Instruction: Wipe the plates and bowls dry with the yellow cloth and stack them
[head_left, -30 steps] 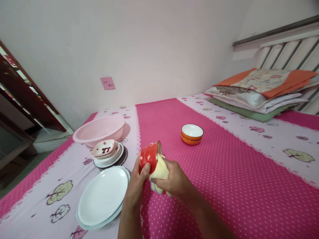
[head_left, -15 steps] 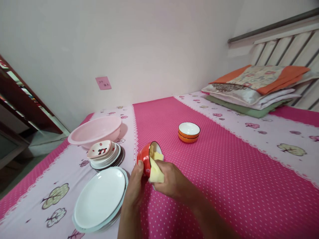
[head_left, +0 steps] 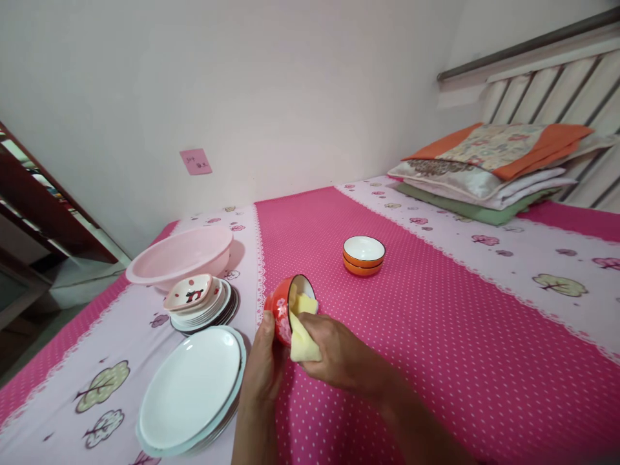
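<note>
My left hand (head_left: 264,365) grips a small red bowl (head_left: 282,311) with a dark rim, tilted on its side with the mouth facing right. My right hand (head_left: 336,355) pinches a yellow cloth (head_left: 303,336) and pushes part of it into the bowl's white inside. Both hands hover just above the pink dotted bedsheet (head_left: 436,336).
Two stacked orange bowls (head_left: 363,255) sit further back on the bedsheet. At the left lie large white plates (head_left: 191,384), a pile of small plates topped by a spotted dish (head_left: 198,298) and a pink basin (head_left: 179,255). Folded bedding (head_left: 484,171) is at the back right.
The red bowl has turned so its mouth faces right, and the yellow cloth has gone from its outside into its inside. The view has shifted slightly.
</note>
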Motion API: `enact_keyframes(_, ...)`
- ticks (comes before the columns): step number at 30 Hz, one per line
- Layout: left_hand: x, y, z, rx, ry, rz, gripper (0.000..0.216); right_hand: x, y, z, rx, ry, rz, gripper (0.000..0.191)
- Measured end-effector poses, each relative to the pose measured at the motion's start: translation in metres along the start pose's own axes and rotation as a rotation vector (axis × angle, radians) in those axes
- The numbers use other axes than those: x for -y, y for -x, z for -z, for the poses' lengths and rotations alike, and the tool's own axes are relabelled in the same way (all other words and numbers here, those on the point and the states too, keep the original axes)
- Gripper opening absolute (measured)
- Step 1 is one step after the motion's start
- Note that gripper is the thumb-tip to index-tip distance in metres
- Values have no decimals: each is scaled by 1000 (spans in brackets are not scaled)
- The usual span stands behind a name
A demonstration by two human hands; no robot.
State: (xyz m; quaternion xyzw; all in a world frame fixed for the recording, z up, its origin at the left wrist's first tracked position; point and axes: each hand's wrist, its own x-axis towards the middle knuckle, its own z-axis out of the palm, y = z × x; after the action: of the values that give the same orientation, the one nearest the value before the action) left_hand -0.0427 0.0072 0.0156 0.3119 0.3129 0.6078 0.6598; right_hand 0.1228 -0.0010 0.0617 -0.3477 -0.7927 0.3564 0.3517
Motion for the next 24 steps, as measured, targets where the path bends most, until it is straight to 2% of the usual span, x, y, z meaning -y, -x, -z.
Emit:
enact_keyframes(3, 3, -3, 0, 12, 26, 61, 70, -1, 1, -2, -35, 22, -55, 22)
enact_keyframes(8, 1, 4, -10, 85, -11, 60, 68, -5, 1, 0, -146, -452, -232, 21)
enact_keyframes(10, 0, 8, -14, 74, 1, 15, 69, -4, 1, 3, -117, -608, -255, 27)
enact_keyframes(12, -1, 10, -17, 30, 5, -43, 71, -2, 2, 5, -58, -648, -274, 32)
enact_keyframes(15, 0, 9, -17, -30, -8, -84, 65, 0, 4, 6, -6, -506, -231, 32)
enact_keyframes(20, 1, 0, -17, -67, 92, 8, 70, -8, 2, -3, -33, 103, 54, 22)
enact_keyframes(22, 1, -2, -17, -64, 115, 48, 73, -11, 2, -6, -41, 182, 79, 24)
enact_keyframes(24, 2, -2, -17, -41, 107, 54, 72, -12, 1, -8, -64, 166, 33, 25)
